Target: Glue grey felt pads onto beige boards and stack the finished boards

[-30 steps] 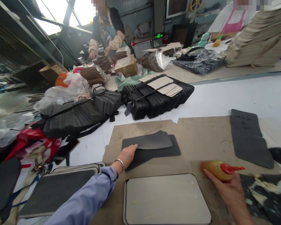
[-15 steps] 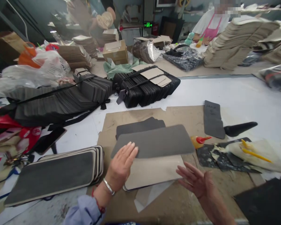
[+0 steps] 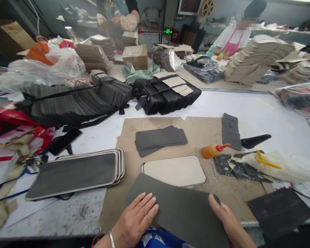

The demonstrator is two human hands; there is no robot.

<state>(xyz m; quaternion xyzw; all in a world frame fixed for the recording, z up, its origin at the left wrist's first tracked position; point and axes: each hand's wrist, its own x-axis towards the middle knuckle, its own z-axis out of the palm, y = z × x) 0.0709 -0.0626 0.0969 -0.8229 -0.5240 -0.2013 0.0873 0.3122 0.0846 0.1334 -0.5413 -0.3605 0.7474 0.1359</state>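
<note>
A dark grey rounded panel slants over the table's front edge, close to my body. My left hand lies on its left part with fingers stretched flat. At the panel's right edge my right hand grips it, thumb on top and the other fingers hidden beneath. Just beyond lies a cream panel with rounded corners, its left edge showing another layer. Smaller dark grey pieces overlap farther back. To the left is a stack of grey panels with pale borders.
An orange bottle with a red nozzle lies right of the cream panel. Beside it are a white bag with a yellow stick and a black tapered tool. Strapped black bundles stand behind. Two people work at the back.
The dark grey panel has come off the cream panel toward my body and tilted. My right hand, open and apart before, now holds its right edge. My left hand moved nearer with it.
</note>
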